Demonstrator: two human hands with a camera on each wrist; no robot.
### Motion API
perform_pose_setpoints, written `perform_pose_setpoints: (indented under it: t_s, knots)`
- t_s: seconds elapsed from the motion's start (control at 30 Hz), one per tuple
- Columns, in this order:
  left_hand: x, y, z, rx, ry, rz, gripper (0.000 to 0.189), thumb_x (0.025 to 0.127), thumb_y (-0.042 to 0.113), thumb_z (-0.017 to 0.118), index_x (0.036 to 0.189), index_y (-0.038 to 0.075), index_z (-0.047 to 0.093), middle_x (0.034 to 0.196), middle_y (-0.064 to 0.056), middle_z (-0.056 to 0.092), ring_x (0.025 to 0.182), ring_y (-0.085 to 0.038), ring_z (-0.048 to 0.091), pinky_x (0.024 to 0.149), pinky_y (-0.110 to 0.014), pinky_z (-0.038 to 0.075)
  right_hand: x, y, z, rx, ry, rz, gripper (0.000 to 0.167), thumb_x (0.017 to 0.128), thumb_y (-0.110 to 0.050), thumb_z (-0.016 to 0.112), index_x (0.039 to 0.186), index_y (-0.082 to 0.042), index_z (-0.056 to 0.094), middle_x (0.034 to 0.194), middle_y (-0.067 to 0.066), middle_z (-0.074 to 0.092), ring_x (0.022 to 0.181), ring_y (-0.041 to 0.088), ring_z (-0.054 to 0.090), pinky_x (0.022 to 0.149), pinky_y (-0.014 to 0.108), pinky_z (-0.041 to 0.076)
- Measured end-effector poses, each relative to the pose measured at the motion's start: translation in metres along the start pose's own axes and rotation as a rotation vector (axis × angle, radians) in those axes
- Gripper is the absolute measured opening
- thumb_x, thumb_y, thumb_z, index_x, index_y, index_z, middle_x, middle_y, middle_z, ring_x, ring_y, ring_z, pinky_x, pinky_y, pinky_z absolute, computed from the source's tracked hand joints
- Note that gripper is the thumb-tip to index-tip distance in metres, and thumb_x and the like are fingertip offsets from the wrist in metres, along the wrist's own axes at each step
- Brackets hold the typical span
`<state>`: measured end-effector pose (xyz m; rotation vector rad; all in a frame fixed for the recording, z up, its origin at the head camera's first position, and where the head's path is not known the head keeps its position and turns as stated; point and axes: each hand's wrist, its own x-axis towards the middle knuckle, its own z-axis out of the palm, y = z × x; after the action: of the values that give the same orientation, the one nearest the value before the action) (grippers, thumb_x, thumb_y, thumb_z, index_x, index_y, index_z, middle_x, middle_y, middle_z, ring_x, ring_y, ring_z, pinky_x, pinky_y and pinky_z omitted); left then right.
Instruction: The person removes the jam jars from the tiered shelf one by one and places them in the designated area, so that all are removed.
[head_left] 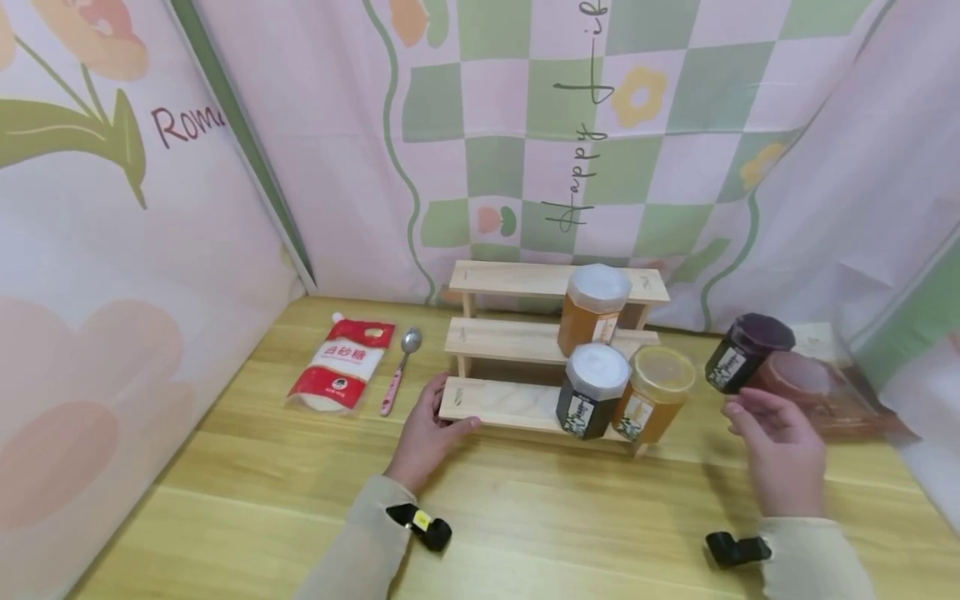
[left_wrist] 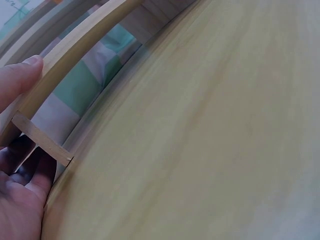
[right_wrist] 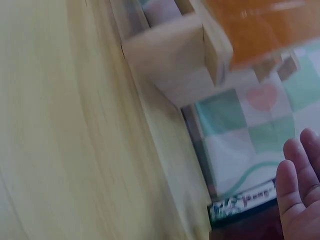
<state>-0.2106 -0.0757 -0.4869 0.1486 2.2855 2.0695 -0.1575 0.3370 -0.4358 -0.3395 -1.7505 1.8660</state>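
Observation:
A three-step wooden rack (head_left: 510, 400) stands at the middle of the table. My left hand (head_left: 427, 433) grips the left end of its lowest step, thumb along the front edge; the left wrist view shows the curled fingers (left_wrist: 40, 172) by the end support. On that step are a dark jar (head_left: 581, 408) with a white lid and an amber jar (head_left: 648, 408) with a yellow lid. Another amber jar (head_left: 581, 321) is on the middle step. My right hand (head_left: 783, 454) holds nothing, its fingers loose just in front of a dark-lidded jar (head_left: 727, 367) right of the rack.
A reddish-brown bag (head_left: 847, 404) with a round, pale-topped part lies right of the dark-lidded jar. Left of the rack are a red and white sugar pouch (head_left: 345, 358) and a spoon (head_left: 397, 371) with a pink handle. A patterned curtain (head_left: 495, 108) hangs behind the table.

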Motion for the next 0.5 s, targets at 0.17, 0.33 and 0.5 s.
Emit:
perform_pose_setpoints:
  t_s: [0.17, 0.33, 0.5]
  knots:
    - [-0.001, 0.002, 0.0, -0.016, -0.005, 0.006, 0.098, 0.083, 0.021, 0.084, 0.158, 0.006, 0.022, 0.155, -0.014, 0.043, 0.138, -0.028, 0.045, 0.114, -0.045, 0.038, -0.009, 0.001, 0.01, -0.027, -0.183, -0.084, 0.035, 0.09, 0.01, 0.066, 0.123, -0.003, 0.063, 0.11, -0.003, 0.071, 0.097, 0.006, 0.067, 0.082, 0.01, 0.052]
    - [-0.001, 0.003, -0.001, -0.015, -0.006, 0.006, 0.098, 0.083, 0.021, 0.084, 0.158, 0.005, 0.022, 0.154, -0.015, 0.044, 0.138, -0.029, 0.046, 0.113, -0.045, 0.038, -0.018, 0.002, 0.016, -0.078, -0.361, -0.151, 0.046, 0.092, 0.007, 0.066, 0.135, -0.003, 0.055, 0.12, -0.006, 0.066, 0.108, 0.004, 0.063, 0.087, 0.009, 0.049]
    - [-0.001, 0.003, 0.0, -0.013, -0.005, -0.007, 0.099, 0.083, 0.022, 0.085, 0.158, 0.007, 0.023, 0.155, -0.013, 0.044, 0.138, -0.027, 0.045, 0.114, -0.044, 0.037, -0.025, 0.002, 0.023, -0.128, -0.445, -0.133, 0.056, 0.09, 0.006, 0.069, 0.14, -0.009, 0.052, 0.123, -0.008, 0.062, 0.105, 0.005, 0.062, 0.085, 0.012, 0.052]
